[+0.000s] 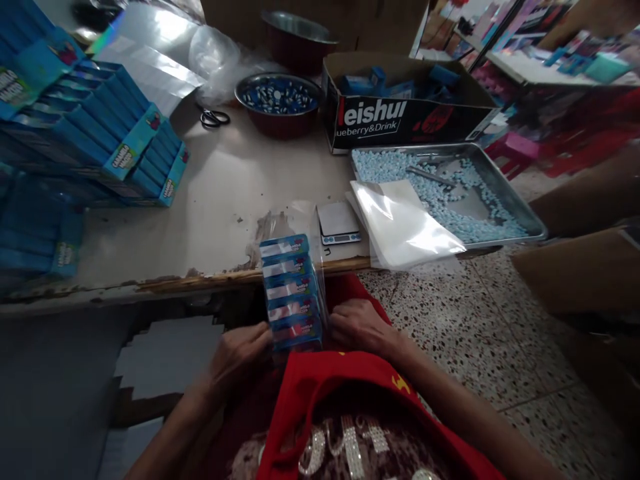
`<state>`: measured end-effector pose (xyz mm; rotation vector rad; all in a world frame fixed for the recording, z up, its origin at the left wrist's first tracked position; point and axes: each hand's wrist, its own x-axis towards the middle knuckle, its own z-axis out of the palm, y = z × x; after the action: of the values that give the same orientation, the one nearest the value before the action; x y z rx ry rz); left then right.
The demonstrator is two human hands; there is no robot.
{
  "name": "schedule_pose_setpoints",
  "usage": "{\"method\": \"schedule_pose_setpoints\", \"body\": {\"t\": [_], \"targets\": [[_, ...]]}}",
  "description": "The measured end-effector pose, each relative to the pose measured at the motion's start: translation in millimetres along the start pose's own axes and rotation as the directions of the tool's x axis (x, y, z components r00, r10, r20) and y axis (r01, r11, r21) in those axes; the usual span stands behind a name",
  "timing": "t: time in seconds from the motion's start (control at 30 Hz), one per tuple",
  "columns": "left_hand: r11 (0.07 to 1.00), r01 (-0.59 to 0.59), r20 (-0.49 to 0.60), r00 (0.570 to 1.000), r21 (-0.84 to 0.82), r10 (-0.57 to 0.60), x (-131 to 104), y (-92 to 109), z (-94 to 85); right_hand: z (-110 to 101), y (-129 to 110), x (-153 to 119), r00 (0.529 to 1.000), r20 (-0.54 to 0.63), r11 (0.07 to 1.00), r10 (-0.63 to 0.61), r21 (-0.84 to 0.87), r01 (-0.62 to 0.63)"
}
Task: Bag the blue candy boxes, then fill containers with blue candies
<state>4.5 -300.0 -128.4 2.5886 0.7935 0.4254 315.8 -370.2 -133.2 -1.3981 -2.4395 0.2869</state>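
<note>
My left hand (243,345) and right hand (359,325) pinch the clear plastic wrap (321,283) from either side; inside it, the row of blue boxes (291,291) lies across the table's (220,187) near edge, left of the small scale (339,219).

1. Looks like a small sweet-packing workshop.
2. Has a worn worktop (220,180) with a chipped, splintered near edge.
3. Carries stacks of matching printed blue cartons (90,127) at the worktop's left end.
4. Shows a row of blue packs (293,293) in clear film (321,287) at the near edge.
5. Includes a digital scale (340,223), plastic sheets (400,220) and a metal tray (473,210) of loose pale-blue pieces towards the near right corner.
6. Holds a bowl (283,125) of small pieces and a cardboard box (395,120) towards the far edge.
7. Continues, beyond the far right corner, to another laden table (530,70) and a pink stool (517,148).
</note>
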Motion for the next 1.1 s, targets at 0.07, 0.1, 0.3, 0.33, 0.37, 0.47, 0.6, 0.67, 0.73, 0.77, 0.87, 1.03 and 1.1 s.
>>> {"method": "schedule_pose_setpoints", "body": {"t": [0.07,0.1,0.3,0.33,0.37,0.47,0.6,0.67,0.73,0.77,0.87,1.03,1.1], "targets": [[0.982,0.068,0.031,0.997,-0.175,-0.064,-13,10,6.6,2,-4,-15,1.0,0.019,0.994,0.013,0.109,-0.015],[0.958,0.113,0.022,0.994,-0.264,-0.111,-16,15,10.2,2,-7,-18,0.999,0.028,0.984,0.033,0.174,-0.037],[0.53,0.288,0.067,0.915,-0.798,-0.397,-14,38,26.9,0,-27,-11,0.944,0.103,0.708,0.314,0.637,-0.305],[0.492,0.274,0.037,0.898,-0.826,-0.439,-12,41,26.3,1,-30,-8,0.938,0.084,0.675,0.336,0.674,-0.302],[0.485,0.27,-0.001,0.873,-0.832,-0.487,-9,44,24.1,2,-33,-4,0.939,0.046,0.669,0.341,0.69,-0.277],[0.555,0.375,-0.064,0.785,-0.742,-0.616,6,50,11.8,-1,-42,9,0.939,-0.137,0.756,0.315,0.635,-0.161],[0.73,0.433,-0.197,0.774,-0.528,-0.602,28,46,1.7,-9,-47,30,0.919,-0.249,0.844,0.307,0.517,-0.142],[0.793,0.408,-0.29,0.774,-0.453,-0.564,37,42,2.7,-6,-46,36,0.908,-0.294,0.882,0.3,0.447,-0.147],[0.794,0.404,-0.31,0.764,-0.455,-0.566,43,42,4.4,4,-43,39,0.871,-0.383,0.915,0.307,0.372,-0.158],[0.776,0.41,-0.287,0.762,-0.479,-0.58,45,43,4.8,9,-41,41,0.851,-0.422,0.924,0.311,0.344,-0.168],[0.716,0.439,-0.217,0.75,-0.542,-0.624,48,46,4.9,19,-37,43,0.814,-0.485,0.938,0.319,0.286,-0.197],[0.734,0.452,-0.285,0.716,-0.507,-0.637,48,41,11.8,17,-34,46,0.797,-0.509,0.943,0.326,0.236,-0.234],[0.728,0.453,-0.298,0.702,-0.515,-0.647,49,40,15.3,17,-33,49,0.788,-0.524,0.945,0.322,0.231,-0.233]]}}
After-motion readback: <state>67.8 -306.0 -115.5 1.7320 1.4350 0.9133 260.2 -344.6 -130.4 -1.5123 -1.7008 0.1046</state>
